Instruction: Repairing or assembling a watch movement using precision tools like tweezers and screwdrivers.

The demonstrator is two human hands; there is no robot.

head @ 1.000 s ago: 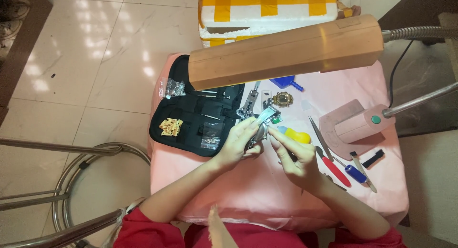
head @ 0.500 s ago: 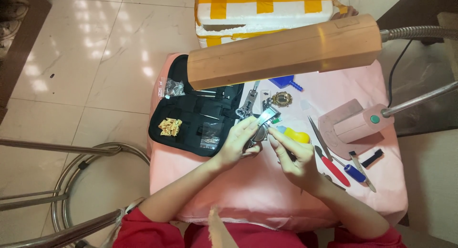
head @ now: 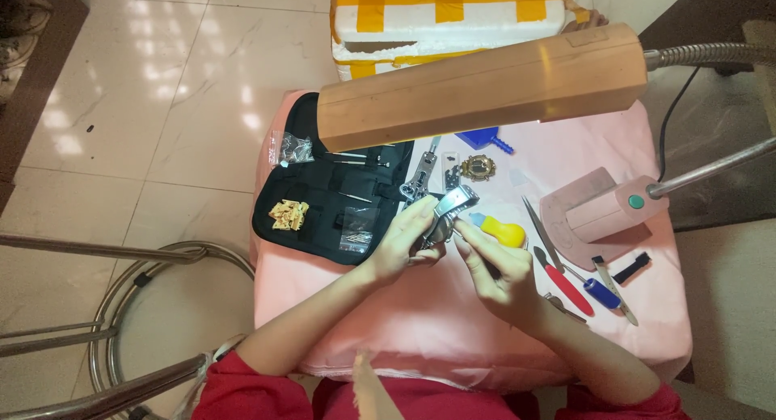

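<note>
Over the pink desk (head: 453,339), just right of the black tool case (head: 331,202), the left hand (head: 400,246) pinches the metal watch band (head: 449,210) while the right hand (head: 497,270), closed around a thin tool, should probably work gently, keeping the band steady.

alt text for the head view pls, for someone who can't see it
Seen from above, a person's left hand holds a metal watch band over a pink-covered table while the right hand works at it. Around them lie an open black tool case, a yellow blower, screwdrivers and a desk lamp.
</note>
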